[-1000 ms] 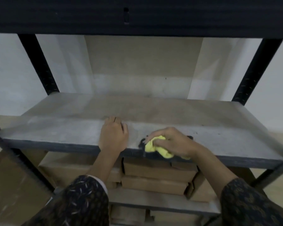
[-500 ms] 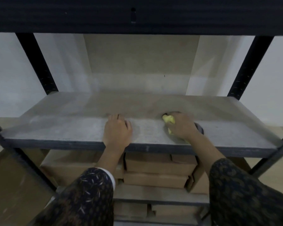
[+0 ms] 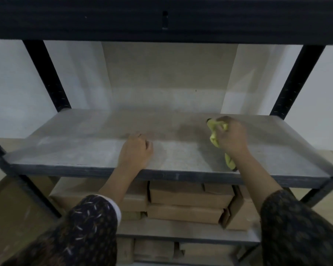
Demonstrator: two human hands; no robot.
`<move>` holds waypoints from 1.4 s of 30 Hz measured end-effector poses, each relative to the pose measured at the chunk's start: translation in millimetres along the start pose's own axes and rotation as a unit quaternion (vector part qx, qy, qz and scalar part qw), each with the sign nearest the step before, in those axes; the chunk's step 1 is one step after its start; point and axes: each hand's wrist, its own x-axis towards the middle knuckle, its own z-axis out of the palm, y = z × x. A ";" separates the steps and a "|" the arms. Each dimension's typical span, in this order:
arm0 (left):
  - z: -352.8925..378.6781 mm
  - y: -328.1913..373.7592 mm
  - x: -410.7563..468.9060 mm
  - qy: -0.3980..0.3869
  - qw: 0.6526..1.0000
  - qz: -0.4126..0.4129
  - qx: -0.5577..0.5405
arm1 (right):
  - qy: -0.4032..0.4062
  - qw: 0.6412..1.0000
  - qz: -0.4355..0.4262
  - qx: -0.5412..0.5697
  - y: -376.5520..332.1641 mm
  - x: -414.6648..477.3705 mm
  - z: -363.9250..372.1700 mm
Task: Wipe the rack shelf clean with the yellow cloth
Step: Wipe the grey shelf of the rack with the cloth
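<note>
Yellow cloth (image 3: 214, 138): gripped in curled right hand (image 3: 232, 139), pressed onto shelf (image 3: 75, 150), right of centre toward far side. Left hand (image 3: 136, 151): rested on shelf near front edge, fingers loosely bent, empty.

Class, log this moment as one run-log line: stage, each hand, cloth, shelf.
stage: wiping | right hand: grips yellow cloth on rack shelf | left hand: rests on shelf near front edge

No words, numbers or signs can be read on the rack shelf (image 3: 85, 152). The brown boxes (image 3: 190, 196) under it are too dim and blurry to show any print.
</note>
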 end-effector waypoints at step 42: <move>8.1 -25.9 -0.6 0.081 0.994 -0.044 -0.058 | -0.400 0.900 -0.138 0.105 -46.2 -18.7 69.6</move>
